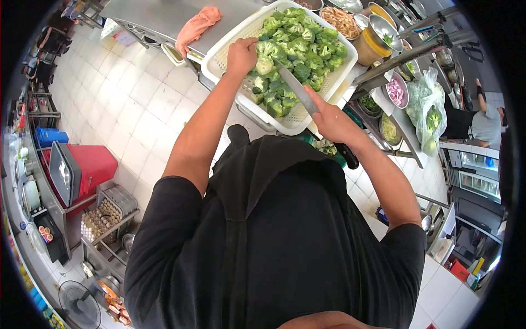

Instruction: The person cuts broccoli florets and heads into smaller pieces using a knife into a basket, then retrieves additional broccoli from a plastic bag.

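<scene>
A white plastic basket [222, 60] full of cut green broccoli florets [307, 46] stands in front of me. My left hand [241, 56] is closed on a larger broccoli head [265, 64] at the basket's left side, its pale stem end facing me. In my right hand [333, 122] is a kitchen knife [297, 89], gripped near the base of the blade, with the black handle pointing back toward my body. The blade lies slantwise over the florets, its tip close to the broccoli head's stem. My left fingertips are partly hidden.
A pink cloth [198, 28] lies on the steel counter [150, 12] left of the basket. Metal bowls [383, 34] crowd the right, with chopped purple onion [394, 90] and a plastic bag of greens [430, 112]. Another person [482, 123] is farther right.
</scene>
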